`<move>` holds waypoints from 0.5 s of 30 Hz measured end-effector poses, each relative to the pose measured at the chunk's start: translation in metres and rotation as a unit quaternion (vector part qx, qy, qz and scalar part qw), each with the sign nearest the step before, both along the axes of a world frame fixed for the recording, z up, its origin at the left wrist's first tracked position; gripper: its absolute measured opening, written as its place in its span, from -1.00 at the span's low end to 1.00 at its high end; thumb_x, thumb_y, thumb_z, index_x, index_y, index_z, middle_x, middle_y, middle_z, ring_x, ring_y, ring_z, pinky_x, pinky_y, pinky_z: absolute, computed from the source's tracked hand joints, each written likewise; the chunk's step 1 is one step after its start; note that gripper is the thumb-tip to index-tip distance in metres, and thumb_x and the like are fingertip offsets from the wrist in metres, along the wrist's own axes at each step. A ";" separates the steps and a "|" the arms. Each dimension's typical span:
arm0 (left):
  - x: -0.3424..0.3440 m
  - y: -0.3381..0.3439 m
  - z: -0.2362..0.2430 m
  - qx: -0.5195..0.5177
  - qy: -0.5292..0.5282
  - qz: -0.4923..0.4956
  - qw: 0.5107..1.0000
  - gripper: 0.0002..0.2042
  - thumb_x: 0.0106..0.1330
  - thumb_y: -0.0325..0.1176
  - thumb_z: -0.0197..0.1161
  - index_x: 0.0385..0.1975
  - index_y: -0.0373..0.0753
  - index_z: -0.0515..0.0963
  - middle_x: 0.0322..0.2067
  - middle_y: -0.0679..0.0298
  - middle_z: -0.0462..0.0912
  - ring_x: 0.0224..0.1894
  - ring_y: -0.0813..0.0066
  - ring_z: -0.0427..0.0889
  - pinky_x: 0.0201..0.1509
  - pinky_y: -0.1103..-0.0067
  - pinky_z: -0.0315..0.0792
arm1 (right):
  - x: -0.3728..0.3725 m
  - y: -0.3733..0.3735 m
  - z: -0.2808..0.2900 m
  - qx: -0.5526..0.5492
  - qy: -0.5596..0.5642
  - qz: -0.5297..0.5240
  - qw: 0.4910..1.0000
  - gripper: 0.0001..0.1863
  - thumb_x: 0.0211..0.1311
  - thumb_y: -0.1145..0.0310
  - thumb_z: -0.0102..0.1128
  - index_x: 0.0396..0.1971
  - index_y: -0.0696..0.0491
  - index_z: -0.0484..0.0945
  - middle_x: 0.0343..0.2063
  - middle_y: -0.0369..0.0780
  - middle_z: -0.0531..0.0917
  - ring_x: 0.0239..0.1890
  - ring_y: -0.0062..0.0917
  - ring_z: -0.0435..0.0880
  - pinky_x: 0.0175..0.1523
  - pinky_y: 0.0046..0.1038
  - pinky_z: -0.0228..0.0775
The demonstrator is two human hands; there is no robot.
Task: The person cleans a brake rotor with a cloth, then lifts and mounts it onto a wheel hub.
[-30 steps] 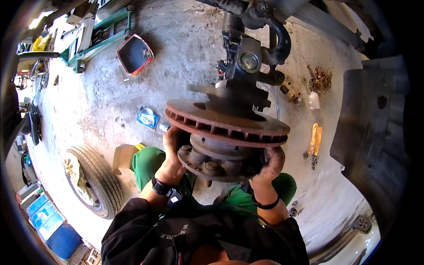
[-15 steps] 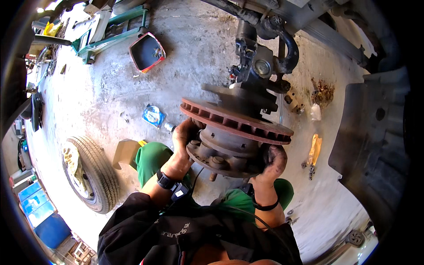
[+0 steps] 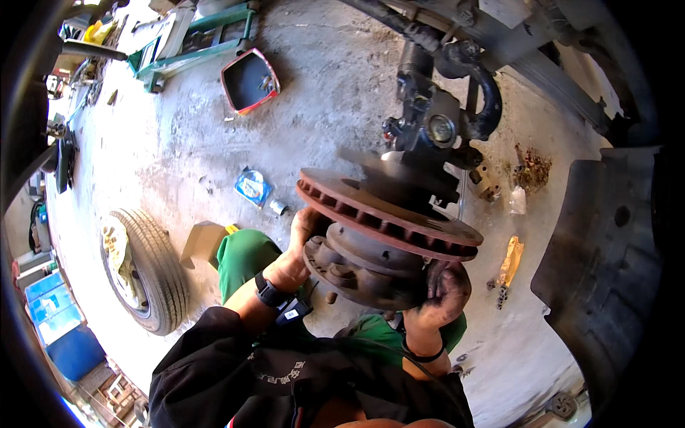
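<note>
A rusty vented brake disc [image 3: 389, 222] with its wheel hub [image 3: 367, 260] is between my two hands, tilted down to the right. My left hand [image 3: 303, 239] closes on the left side, fingers partly hidden behind the disc. On the right, my blackened right hand [image 3: 446, 292] is curled against the hub just under the disc rim. Short studs stick out of the hub flange, nearest my body. Beyond the disc stands the dark steering knuckle [image 3: 439, 130] on the vehicle; a flat part between them is blurred. Whether disc and knuckle touch, I cannot tell.
A wheel with tyre [image 3: 160, 274] lies at left, near an open cardboard box [image 3: 203, 242]. A blue-and-white packet [image 3: 252, 187], a red-edged tray [image 3: 250, 82] and a green metal frame [image 3: 193, 53] are farther off. An orange-yellow wrapper [image 3: 511, 260] and a dark body panel [image 3: 603, 242] are at right.
The disc and hub have shifted slightly toward me and turned a little, with the flange studs farther left. Both hands moved along with them, still gripping. The view has shifted slightly.
</note>
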State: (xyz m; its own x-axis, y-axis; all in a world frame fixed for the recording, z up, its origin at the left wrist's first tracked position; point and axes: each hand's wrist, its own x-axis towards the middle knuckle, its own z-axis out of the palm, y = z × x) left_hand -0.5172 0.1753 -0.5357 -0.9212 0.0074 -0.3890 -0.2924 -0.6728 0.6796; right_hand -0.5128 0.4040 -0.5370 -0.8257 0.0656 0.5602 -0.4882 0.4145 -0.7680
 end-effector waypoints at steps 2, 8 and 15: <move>-0.006 0.002 0.008 0.007 -0.030 0.030 0.999 -0.53 0.44 -0.12 -0.04 0.13 -0.40 0.38 0.07 0.17 0.51 0.08 0.41 0.49 0.20 0.45 0.37 | 0.000 -0.005 -0.001 -0.009 -0.011 -0.026 1.000 -0.43 0.02 0.22 0.43 -0.03 0.19 0.43 -0.03 -0.02 0.46 -0.22 -0.25 0.57 -0.11 -0.38 0.44; 0.006 -0.010 -0.031 0.008 -0.097 0.119 0.988 -0.70 0.43 -0.19 -0.05 -0.26 -0.32 0.50 -0.29 0.25 0.57 -0.20 0.53 0.51 -0.05 0.55 0.43 | -0.004 0.009 -0.017 -0.213 -0.261 0.010 0.941 -0.29 0.31 -0.21 -0.10 0.02 0.22 0.37 0.05 -0.02 0.49 0.07 -0.19 0.52 0.20 -0.17 0.35; -0.009 -0.008 -0.022 -0.043 -0.033 0.117 0.992 -0.78 0.39 -0.34 -0.12 -0.35 -0.31 0.44 -0.34 0.28 0.47 -0.24 0.51 0.44 -0.08 0.60 0.33 | -0.020 -0.010 0.002 -0.475 -0.343 -0.081 0.807 -0.67 0.31 0.21 -0.02 -0.35 0.20 0.54 -0.38 -0.21 0.58 -0.34 -0.48 0.57 -0.22 -0.44 0.43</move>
